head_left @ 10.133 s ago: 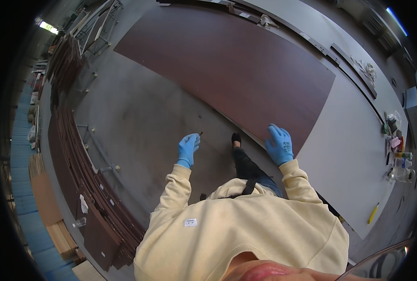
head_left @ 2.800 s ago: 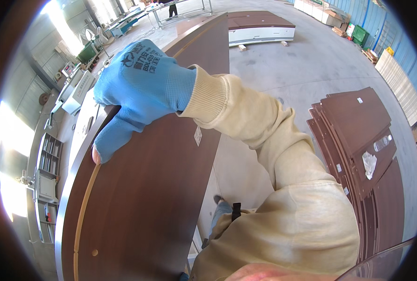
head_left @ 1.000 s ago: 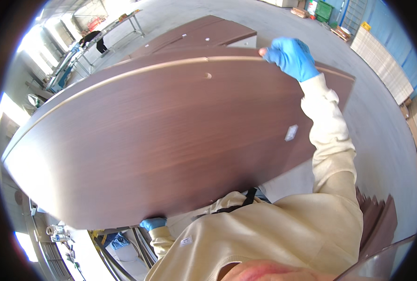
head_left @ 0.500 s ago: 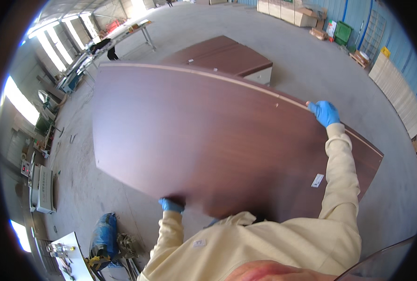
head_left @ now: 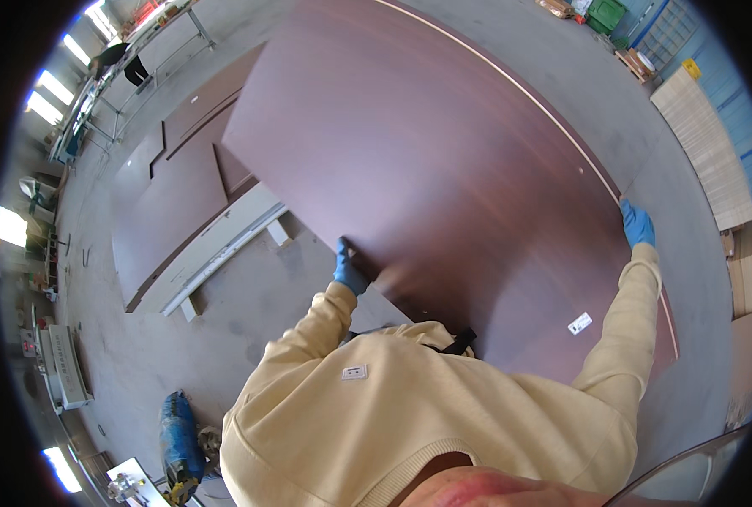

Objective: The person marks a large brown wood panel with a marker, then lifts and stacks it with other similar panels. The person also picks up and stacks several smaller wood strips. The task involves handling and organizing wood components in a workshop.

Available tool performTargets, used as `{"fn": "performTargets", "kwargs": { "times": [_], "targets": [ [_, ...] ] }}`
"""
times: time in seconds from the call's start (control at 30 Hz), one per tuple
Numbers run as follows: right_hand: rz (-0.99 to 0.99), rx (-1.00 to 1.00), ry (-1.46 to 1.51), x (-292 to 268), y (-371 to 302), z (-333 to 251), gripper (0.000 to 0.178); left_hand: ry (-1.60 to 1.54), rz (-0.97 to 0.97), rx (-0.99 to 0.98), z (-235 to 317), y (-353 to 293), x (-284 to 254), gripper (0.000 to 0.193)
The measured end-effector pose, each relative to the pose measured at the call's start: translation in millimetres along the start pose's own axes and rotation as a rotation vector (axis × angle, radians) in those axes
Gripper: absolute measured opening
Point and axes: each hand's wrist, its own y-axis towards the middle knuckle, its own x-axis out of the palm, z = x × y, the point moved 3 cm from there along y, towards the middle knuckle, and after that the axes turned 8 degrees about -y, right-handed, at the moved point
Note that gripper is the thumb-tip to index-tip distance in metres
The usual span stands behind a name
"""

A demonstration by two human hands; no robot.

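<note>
A large dark brown wood-look panel (head_left: 444, 160) stretches in front of me from the top of the view down toward my body. My left hand (head_left: 351, 269) wears a blue glove and grips its near left edge, thumb on the face and fingers hidden beneath. Across the panel, my right hand (head_left: 638, 225), also blue-gloved, is wrapped round the long right edge, beside a thin pale line. A white label (head_left: 580, 324) is stuck on the panel near my right forearm.
Left of the panel, a stack of brown boards (head_left: 169, 207) lies on pale boards (head_left: 224, 245) raised on blocks. Another person (head_left: 122, 63) bends at a long table far left. A blue bag-like object (head_left: 180, 435) sits lower left. Pale sheets (head_left: 704, 139) lean at the right wall.
The panel has swung clockwise, its far end now pointing away from me. My left hand has moved up and right, my right hand slightly right and down. More of the board stack shows at left.
</note>
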Motion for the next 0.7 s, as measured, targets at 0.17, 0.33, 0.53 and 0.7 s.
{"fn": "performTargets", "kwargs": {
  "times": [0.17, 0.33, 0.53, 0.7],
  "targets": [
    [-0.038, 0.169, -0.104, 49, 112, 87, 0.086, 0.052, 0.283, -0.146, -73, 163, 121, 0.061],
    [-0.125, 0.232, -0.144, 79, 233, 163, 0.089, 1.207, 0.128, 0.104, -105, 328, 192, 0.058],
    [-0.166, 0.315, -0.119, 99, 347, 206, 0.094, 0.614, 0.478, -0.070, -131, 466, 279, 0.098],
    [-0.153, 0.384, -0.132, 91, 464, 191, 0.094, 0.610, 0.415, -0.094, -120, 568, 411, 0.103]
  ]
}}
